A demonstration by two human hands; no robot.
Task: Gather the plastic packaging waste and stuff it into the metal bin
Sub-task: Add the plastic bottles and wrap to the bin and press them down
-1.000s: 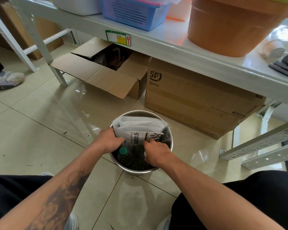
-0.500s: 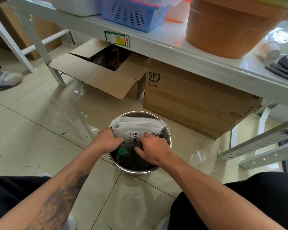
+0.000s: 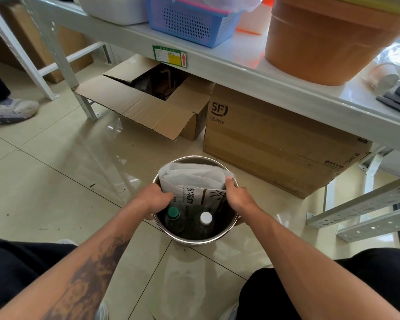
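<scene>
Gripping: the plastic packaging (image 3: 194,181) is pinched at both edges, left hand (image 3: 154,197) and right hand (image 3: 237,197) curled round it.
Position: it is stood upright in the far half of the metal bin (image 3: 195,236), long axis left-right, probably still proud of the rim.
Texture: thin, crinkled white film against polished steel.
Below: two capped bottles (image 3: 173,215) are seen nearer.

Single head-worn view, looking forward and down, close above metal bin (image 3: 195,239)

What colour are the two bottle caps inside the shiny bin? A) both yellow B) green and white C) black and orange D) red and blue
B: in the metal bin, one bottle has a green cap and the other a white cap.
</scene>
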